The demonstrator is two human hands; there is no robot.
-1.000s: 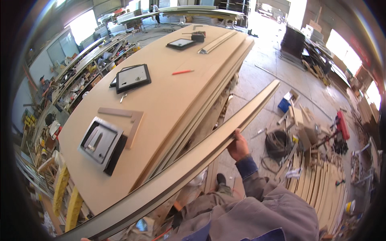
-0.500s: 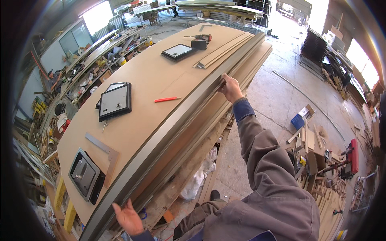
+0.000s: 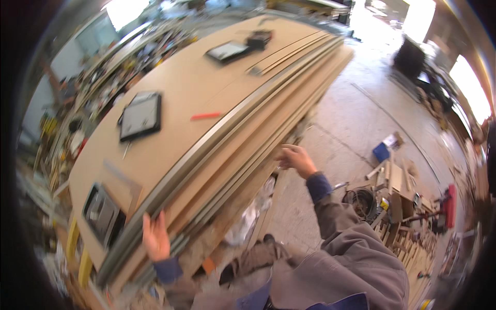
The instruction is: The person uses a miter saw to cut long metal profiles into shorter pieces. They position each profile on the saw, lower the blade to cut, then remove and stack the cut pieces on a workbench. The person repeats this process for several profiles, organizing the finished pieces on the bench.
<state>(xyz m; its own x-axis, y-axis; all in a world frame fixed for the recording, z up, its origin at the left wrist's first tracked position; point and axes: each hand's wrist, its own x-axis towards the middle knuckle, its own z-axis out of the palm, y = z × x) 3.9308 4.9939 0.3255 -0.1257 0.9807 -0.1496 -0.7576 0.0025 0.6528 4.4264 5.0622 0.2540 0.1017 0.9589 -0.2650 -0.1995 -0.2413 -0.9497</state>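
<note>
A long grey metal profile (image 3: 195, 157) lies along the near edge of a big tan board (image 3: 155, 170). My left hand (image 3: 156, 238) is beside the profile's near end, fingers stretched up and apart, holding nothing. Farther right, my right hand (image 3: 298, 160) hovers by the outer edge of the stacked boards (image 3: 274, 135), off the profile. Its fingers are loosely bent and slightly blurred, with nothing visible in them. On the tan board lie a red pencil (image 3: 205, 117), a square (image 3: 135, 194), and a black-framed grey latch panel (image 3: 103, 213).
Another black-framed panel (image 3: 140, 118), a third panel (image 3: 227, 51), a drill (image 3: 259, 39) and thin strips (image 3: 289, 54) lie on the board. Shelves crowded with materials stand left. On the floor at right are a blue box (image 3: 381, 152), wood offcuts and a red tool (image 3: 452, 206).
My right hand has let go of the profile's upper edge and come down toward the stack's outer side. The left hand has risen slightly. The profile now shows a narrower top face.
</note>
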